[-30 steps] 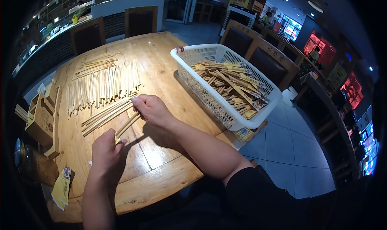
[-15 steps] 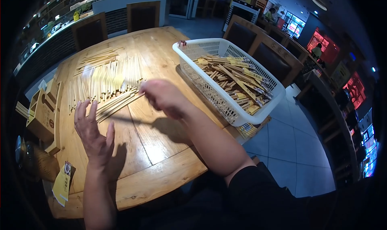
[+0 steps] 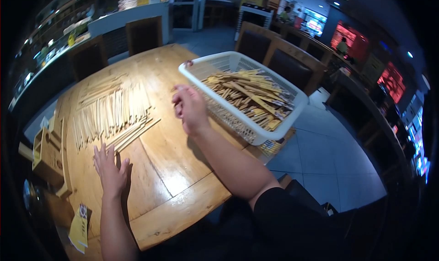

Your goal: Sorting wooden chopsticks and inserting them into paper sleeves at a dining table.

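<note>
My left hand [image 3: 111, 172] hovers over or rests lightly on the table, fingers spread, by the near ends of some loose wooden chopsticks [image 3: 135, 134]. Beyond them lies a wide spread of chopsticks [image 3: 109, 112], side by side, with more [image 3: 98, 89] at a slant behind. My right hand [image 3: 190, 109] is above the table beside a white plastic basket [image 3: 208, 96], fingers loosely curled with nothing visible in them. Inside the basket is a heap of chopsticks in yellow paper sleeves [image 3: 254, 94].
A wooden box caddy [image 3: 48, 158] stands at the table's left edge. Yellow paper slips [image 3: 79, 231] lie at the near left corner. Dark chairs [image 3: 292, 66] line the far side and right. The tiled floor [image 3: 320, 146] shows beyond the basket.
My right hand has drawn back from the chopsticks, rightward toward the basket. The yellow blur over the chopsticks is gone. My left hand stays near the loose chopsticks, and the view has shifted.
</note>
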Tool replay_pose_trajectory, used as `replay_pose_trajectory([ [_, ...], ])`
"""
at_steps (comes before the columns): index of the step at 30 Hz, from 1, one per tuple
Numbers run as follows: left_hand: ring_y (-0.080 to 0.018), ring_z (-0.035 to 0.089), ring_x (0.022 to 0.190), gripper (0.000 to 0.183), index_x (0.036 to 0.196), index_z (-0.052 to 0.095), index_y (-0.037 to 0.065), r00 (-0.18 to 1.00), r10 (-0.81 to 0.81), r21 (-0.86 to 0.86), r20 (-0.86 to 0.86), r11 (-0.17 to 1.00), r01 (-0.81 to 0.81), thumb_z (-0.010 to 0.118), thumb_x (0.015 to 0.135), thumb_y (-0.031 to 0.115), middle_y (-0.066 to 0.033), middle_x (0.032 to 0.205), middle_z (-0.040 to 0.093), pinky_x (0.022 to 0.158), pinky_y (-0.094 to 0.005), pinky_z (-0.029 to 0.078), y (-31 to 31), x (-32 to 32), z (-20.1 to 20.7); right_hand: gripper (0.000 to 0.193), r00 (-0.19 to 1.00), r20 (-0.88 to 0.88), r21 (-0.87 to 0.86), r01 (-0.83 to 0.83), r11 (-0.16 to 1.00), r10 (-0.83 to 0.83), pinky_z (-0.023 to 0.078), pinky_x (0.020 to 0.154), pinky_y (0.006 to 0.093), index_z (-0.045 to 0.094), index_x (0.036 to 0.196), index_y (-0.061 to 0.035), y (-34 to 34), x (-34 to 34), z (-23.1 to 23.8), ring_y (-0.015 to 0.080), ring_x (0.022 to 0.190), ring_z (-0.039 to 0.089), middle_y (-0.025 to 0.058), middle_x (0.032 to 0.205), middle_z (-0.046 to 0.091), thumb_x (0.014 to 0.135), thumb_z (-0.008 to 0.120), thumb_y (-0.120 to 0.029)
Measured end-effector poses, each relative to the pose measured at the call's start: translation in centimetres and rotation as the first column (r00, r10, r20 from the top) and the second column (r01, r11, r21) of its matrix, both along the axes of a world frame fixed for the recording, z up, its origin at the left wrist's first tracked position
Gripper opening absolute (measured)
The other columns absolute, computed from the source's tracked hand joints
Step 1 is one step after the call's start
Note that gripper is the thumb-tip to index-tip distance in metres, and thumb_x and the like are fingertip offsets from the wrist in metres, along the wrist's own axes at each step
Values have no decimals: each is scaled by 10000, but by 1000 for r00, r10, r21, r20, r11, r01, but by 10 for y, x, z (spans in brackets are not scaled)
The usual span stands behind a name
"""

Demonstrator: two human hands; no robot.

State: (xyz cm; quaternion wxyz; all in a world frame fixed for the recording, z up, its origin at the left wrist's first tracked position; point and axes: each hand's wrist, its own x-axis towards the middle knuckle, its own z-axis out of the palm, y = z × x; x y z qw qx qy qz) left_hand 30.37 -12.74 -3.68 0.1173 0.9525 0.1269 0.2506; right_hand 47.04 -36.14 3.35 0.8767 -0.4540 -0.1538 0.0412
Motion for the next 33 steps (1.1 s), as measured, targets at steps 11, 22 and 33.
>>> replay_pose_trajectory([
  [11, -392, 113, 1458, 629, 1317, 519, -5, 985, -169, -76, 29, 982, 171, 723, 803, 293, -223, 1510, 294, 1175, -514, 129, -17, -3, -4, 148, 754, 605, -593, 641, 487, -256, 490, 721, 326, 601, 1002, -14, -140, -204, -87, 236, 790, 609, 128, 878, 611, 936, 566, -142],
  [22, -434, 161, 1430, 553, 1299, 517, -6, 968, -242, -185, 67, 950, 250, 690, 810, 185, -242, 1456, 346, 1163, -501, 194, -18, -9, -10, 377, 901, -421, -864, -365, -347, 102, 498, 799, 481, 699, 942, -43, -355, -484, -339, 377, 897, 647, 208, 979, 669, 983, 431, -305],
  [33, -420, 223, 1414, 551, 1309, 516, 1, 971, -239, -225, 25, 945, 238, 680, 808, 162, -229, 1430, 388, 1145, -484, 253, -13, -6, -11, 335, 636, -85, -995, -18, 96, -767, 487, 659, 365, 660, 808, 5, -272, -452, -253, 201, 664, 637, 136, 673, 635, 911, 557, -296],
])
